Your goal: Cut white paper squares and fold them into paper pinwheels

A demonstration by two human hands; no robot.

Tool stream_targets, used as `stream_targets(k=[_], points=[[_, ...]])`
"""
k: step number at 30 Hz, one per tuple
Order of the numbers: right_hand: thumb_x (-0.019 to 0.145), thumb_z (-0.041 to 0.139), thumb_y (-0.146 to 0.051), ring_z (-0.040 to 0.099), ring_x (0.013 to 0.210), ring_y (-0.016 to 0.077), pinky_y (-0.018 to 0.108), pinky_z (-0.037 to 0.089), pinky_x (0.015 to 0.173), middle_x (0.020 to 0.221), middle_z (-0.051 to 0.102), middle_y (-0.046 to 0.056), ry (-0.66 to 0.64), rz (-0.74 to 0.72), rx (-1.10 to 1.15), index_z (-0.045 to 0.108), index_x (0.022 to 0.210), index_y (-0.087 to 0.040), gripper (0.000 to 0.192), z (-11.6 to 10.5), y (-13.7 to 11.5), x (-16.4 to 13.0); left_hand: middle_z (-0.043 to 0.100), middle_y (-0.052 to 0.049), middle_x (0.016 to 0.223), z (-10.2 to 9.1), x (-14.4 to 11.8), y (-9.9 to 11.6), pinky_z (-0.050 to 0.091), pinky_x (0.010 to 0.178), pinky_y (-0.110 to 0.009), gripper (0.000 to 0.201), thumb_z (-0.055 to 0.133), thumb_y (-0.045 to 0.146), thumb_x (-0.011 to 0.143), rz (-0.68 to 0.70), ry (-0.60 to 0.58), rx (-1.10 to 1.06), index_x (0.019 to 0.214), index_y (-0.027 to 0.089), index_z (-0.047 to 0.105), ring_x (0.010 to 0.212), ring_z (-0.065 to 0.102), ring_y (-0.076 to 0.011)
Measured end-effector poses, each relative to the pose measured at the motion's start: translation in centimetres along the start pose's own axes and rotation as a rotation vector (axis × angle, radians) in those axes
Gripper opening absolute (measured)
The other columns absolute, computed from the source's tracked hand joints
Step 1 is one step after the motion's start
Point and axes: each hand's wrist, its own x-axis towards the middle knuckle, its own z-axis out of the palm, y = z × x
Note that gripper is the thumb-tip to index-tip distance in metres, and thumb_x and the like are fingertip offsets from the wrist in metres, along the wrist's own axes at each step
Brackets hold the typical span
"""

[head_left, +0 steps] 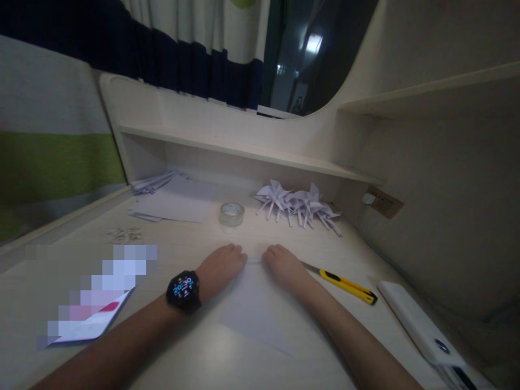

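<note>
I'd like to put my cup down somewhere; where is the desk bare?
Bare desk lies between the tape roll and the left hand, and left of it toward the paper sheets. It is crowded on the right: folded paper cranes, utility knife, white device.

Matt white paper sheet [254, 303] on smooth pale wood-look desk [195, 357]; glossy clear tape roll [231, 214]; yellow plastic cutter [345, 284].

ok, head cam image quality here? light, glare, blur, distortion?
Head view: dim and bluish, lit from above with a soft glare patch on the desk near the bottom edge; a bright reflection in the dark window; wide-angle bending of the shelf; a pixelated block at left; both hands on the paper sheet fairly sharp.
</note>
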Motion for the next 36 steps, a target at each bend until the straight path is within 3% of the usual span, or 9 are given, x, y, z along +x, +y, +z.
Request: stream_targets(k=[6,19,26,36], points=[[0.086,0.047,-0.011,0.051,0.091,0.0202,0.03,0.038,0.083,0.094,0.058,0.008,0.0,0.09,0.081,0.057,0.093,-0.015,0.013,0.3,0.1,0.2,0.059,-0.011,0.085,-0.1,-0.1,-0.2,0.044,0.067,-0.034,0.017,0.044,0.004,0.086,-0.022,-0.004,0.03,0.087,0.011,0.059,0.078,0.056,-0.0231],[0.083,0.049,-0.01,0.051,0.087,0.0195,0.028,0.038,0.079,0.091,0.058,0.007,0.055,0.088,0.09,0.057,0.091,-0.016,0.013,0.4,0.1,0.0,0.058,-0.009,0.086,-0.8,-0.4,-0.5,0.042,0.068,-0.033,0.012,0.048,0.007,0.086,0.024,0.005,0.058,0.092,0.013,0.056,0.08,0.054,-0.0222],[0.082,0.05,-0.01,0.053,0.088,0.0195,0.028,0.037,0.08,0.091,0.06,0.008,0.017,0.094,0.105,0.059,0.091,-0.016,0.014,0.4,0.4,0.1,0.06,-0.009,0.083,-1.5,-0.7,-0.6,0.043,0.067,-0.033,0.011,0.052,0.008,0.085,0.048,-0.026,0.036,0.081,0.012,0.061,0.076,0.055,-0.0222],[0.077,0.052,-0.006,0.053,0.082,0.017,0.025,0.037,0.076,0.083,0.062,0.004,0.145,0.031,0.244,0.061,0.088,-0.017,0.018,0.9,1.2,-0.4,0.059,-0.007,0.08,0.1,-0.8,-1.1,0.041,0.066,-0.031,0.012,0.05,0.009,0.086,0.022,0.023,-0.005,0.081,0.014,0.06,0.074,0.054,-0.0193]])
